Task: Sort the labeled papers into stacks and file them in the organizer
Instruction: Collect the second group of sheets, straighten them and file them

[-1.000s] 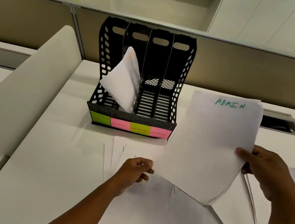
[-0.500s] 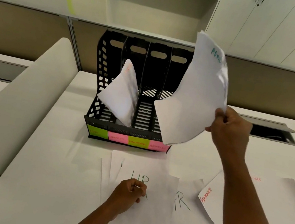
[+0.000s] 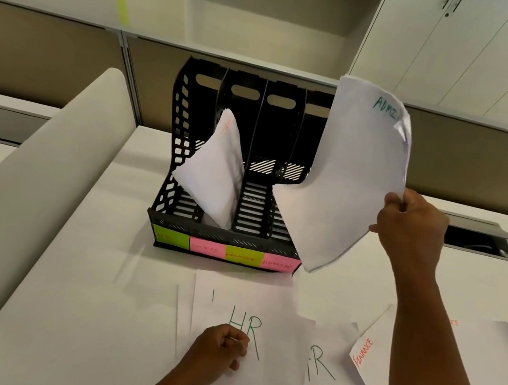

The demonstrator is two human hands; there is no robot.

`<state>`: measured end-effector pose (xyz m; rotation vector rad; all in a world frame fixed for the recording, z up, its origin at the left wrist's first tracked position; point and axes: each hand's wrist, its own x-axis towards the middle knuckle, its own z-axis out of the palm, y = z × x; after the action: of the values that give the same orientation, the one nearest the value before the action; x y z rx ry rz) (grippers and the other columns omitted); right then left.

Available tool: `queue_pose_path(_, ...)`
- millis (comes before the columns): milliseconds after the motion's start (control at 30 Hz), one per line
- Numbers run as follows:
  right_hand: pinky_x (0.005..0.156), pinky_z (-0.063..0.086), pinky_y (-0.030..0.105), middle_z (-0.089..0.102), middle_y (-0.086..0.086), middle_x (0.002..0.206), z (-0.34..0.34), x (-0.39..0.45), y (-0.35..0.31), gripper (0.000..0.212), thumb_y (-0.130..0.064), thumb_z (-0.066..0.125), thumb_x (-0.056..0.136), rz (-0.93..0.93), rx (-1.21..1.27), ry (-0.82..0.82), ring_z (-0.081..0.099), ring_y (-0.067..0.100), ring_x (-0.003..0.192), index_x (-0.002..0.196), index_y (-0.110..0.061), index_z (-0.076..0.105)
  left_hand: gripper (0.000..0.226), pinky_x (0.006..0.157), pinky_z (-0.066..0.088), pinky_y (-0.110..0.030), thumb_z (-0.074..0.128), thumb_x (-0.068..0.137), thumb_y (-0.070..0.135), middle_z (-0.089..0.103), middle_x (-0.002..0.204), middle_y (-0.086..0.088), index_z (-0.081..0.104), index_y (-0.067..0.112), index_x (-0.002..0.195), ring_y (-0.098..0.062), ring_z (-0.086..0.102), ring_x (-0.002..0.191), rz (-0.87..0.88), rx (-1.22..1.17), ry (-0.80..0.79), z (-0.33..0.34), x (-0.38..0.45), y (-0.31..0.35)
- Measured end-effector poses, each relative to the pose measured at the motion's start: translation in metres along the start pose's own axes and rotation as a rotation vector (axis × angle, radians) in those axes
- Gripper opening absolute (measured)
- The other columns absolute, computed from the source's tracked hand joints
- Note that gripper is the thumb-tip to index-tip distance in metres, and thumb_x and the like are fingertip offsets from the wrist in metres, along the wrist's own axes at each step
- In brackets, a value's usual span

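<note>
My right hand (image 3: 411, 227) grips the edge of a stack of white sheets marked ADMIN (image 3: 349, 182) and holds it upright in the air, in front of the rightmost slot of the black organizer (image 3: 180, 159). That organizer has four slots with green and pink labels (image 3: 225, 252) along its front. A bent stack of papers (image 3: 214, 171) leans in the second slot. My left hand (image 3: 220, 349) is closed and rests on the HR sheets (image 3: 272, 348) lying on the desk. A FINANCE stack (image 3: 367, 351) lies to the right, partly under my right arm.
The white desk (image 3: 62, 311) has a curved white divider (image 3: 30, 180) along its left side. A cable hatch (image 3: 482, 239) stands open at the back right. Partition panels and cabinets rise behind the organizer.
My right hand has lifted the ADMIN stack from flat over the desk to upright beside the organizer's right end. My left hand has stayed on the HR sheets.
</note>
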<state>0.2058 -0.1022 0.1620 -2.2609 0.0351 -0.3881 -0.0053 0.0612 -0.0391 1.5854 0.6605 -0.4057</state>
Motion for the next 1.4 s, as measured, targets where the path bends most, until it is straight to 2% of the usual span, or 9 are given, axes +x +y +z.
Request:
queue_pose_path(67, 0.042, 0.045, 0.007, 0.066, 0.002, 0.085, -0.005, 0.002, 0.001, 0.022, -0.017, 0.047, 0.094, 0.064, 0.039, -0.026, 0.063, 0.01, 0.049, 0.084, -0.006, 0.063, 0.012, 0.049, 0.043, -0.015, 0.058, 0.09, 0.018, 0.075, 0.089, -0.001, 0.07, 0.019, 0.095, -0.008, 0.066, 0.063, -0.012, -0.002, 0.008, 0.001, 0.001, 0.0)
queue_pose_path(133, 0.043, 0.044, 0.007, 0.066, 0.001, 0.089, -0.009, 0.005, 0.003, 0.014, -0.018, 0.05, 0.093, 0.131, 0.107, -0.038, 0.062, 0.006, 0.045, 0.091, -0.017, 0.064, 0.013, 0.048, 0.043, -0.014, 0.058, 0.09, 0.017, 0.075, 0.088, 0.0, 0.07, 0.019, 0.095, -0.008, 0.066, 0.062, -0.017, -0.003, 0.016, 0.001, 0.002, 0.0)
queue_pose_path(367, 0.068, 0.054, 0.029, 0.067, 0.005, 0.096, -0.02, 0.007, 0.007, 0.021, -0.019, 0.053, 0.093, 0.213, 0.168, -0.047, 0.062, 0.014, 0.055, 0.107, -0.012, 0.067, 0.011, 0.048, 0.043, -0.014, 0.059, 0.09, 0.02, 0.075, 0.088, 0.002, 0.069, 0.021, 0.095, -0.008, 0.067, 0.063, -0.036, 0.006, 0.016, 0.0, 0.0, 0.003)
queue_pose_path(467, 0.053, 0.048, 0.022, 0.067, 0.005, 0.086, -0.019, 0.006, 0.007, 0.021, -0.021, 0.049, 0.095, 0.098, 0.059, 0.021, 0.062, 0.012, 0.052, 0.094, -0.009, 0.066, 0.012, 0.049, 0.043, -0.014, 0.058, 0.09, 0.02, 0.075, 0.087, 0.003, 0.069, 0.021, 0.095, -0.008, 0.067, 0.063, -0.039, 0.02, 0.016, 0.0, 0.001, 0.003)
queue_pose_path(633, 0.06, 0.053, 0.041, 0.063, 0.016, 0.06, 0.008, 0.001, 0.008, 0.023, -0.022, 0.042, 0.088, -0.211, -0.081, 0.134, 0.061, 0.037, 0.055, 0.079, -0.009, 0.059, 0.012, 0.05, 0.044, -0.015, 0.059, 0.088, 0.02, 0.076, 0.084, 0.003, 0.07, 0.018, 0.094, -0.009, 0.068, 0.061, -0.044, 0.021, 0.024, 0.001, 0.002, 0.003)
queue_pose_path(767, 0.05, 0.028, 0.032, 0.044, 0.01, 0.049, 0.038, -0.009, -0.006, 0.021, -0.009, 0.046, 0.085, -0.303, -0.118, 0.178, 0.038, 0.034, 0.049, 0.066, -0.015, 0.041, 0.014, 0.051, 0.046, -0.015, 0.059, 0.087, 0.016, 0.076, 0.084, 0.0, 0.07, 0.016, 0.093, -0.01, 0.067, 0.059, -0.047, 0.014, 0.021, 0.0, 0.003, 0.004)
queue_pose_path(1033, 0.048, 0.015, 0.03, 0.043, 0.007, 0.056, 0.098, -0.022, -0.011, 0.021, -0.004, 0.043, 0.09, -0.13, 0.012, 0.059, 0.038, 0.028, 0.053, 0.071, -0.012, 0.041, 0.014, 0.049, 0.045, -0.016, 0.056, 0.089, 0.018, 0.076, 0.085, 0.0, 0.069, 0.017, 0.094, -0.011, 0.068, 0.061, -0.053, 0.004, 0.009, -0.003, 0.003, 0.004)
queue_pose_path(1167, 0.045, 0.025, 0.019, 0.05, 0.01, 0.066, 0.118, -0.028, -0.005, 0.023, -0.01, 0.04, 0.096, 0.014, 0.028, -0.046, 0.042, 0.016, 0.051, 0.074, -0.006, 0.044, 0.014, 0.049, 0.045, -0.016, 0.056, 0.088, 0.018, 0.076, 0.085, 0.0, 0.069, 0.017, 0.094, -0.012, 0.068, 0.062, -0.051, -0.001, 0.004, -0.002, 0.004, 0.004)
queue_pose_path(1400, 0.063, 0.041, 0.028, 0.057, 0.01, 0.08, 0.133, -0.033, 0.014, 0.022, -0.016, 0.04, 0.097, 0.13, -0.011, -0.182, 0.055, 0.026, 0.071, 0.089, -0.005, 0.057, 0.014, 0.048, 0.045, -0.016, 0.056, 0.09, 0.018, 0.076, 0.086, 0.0, 0.068, 0.016, 0.096, -0.012, 0.068, 0.062, -0.054, 0.004, 0.005, -0.003, 0.004, 0.004)
